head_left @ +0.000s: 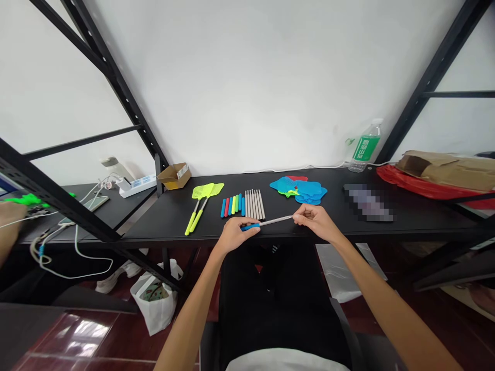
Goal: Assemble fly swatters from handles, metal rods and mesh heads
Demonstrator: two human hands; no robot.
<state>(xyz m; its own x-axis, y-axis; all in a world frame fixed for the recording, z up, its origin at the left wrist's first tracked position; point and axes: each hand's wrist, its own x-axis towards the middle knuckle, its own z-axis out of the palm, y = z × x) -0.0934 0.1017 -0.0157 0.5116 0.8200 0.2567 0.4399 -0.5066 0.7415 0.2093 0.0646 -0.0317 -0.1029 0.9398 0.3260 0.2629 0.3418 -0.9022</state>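
Observation:
My left hand (236, 234) is closed round a blue fly swatter handle (251, 226) at the table's front edge. A thin silver rod (276, 221) runs out of that handle to the right, and my right hand (314, 220) pinches its far end. Just behind my left hand lie a row of blue, red and yellow-green handles (233, 204) and several pale rods (254, 204) side by side. Beyond my right hand is a pile of mostly blue swatter heads (309, 189), with red and green ones partly hidden. Two yellow-green fly swatters (199, 208) with handles lie to the left.
The black table (154, 216) meets a white wall. An open cardboard box (175, 176) stands at the back left, a water bottle (365, 147) at the back right. A blurred-out object (367, 202) lies right. Black shelf posts (131, 103) flank me. Another person's hand (11, 219) shows far left.

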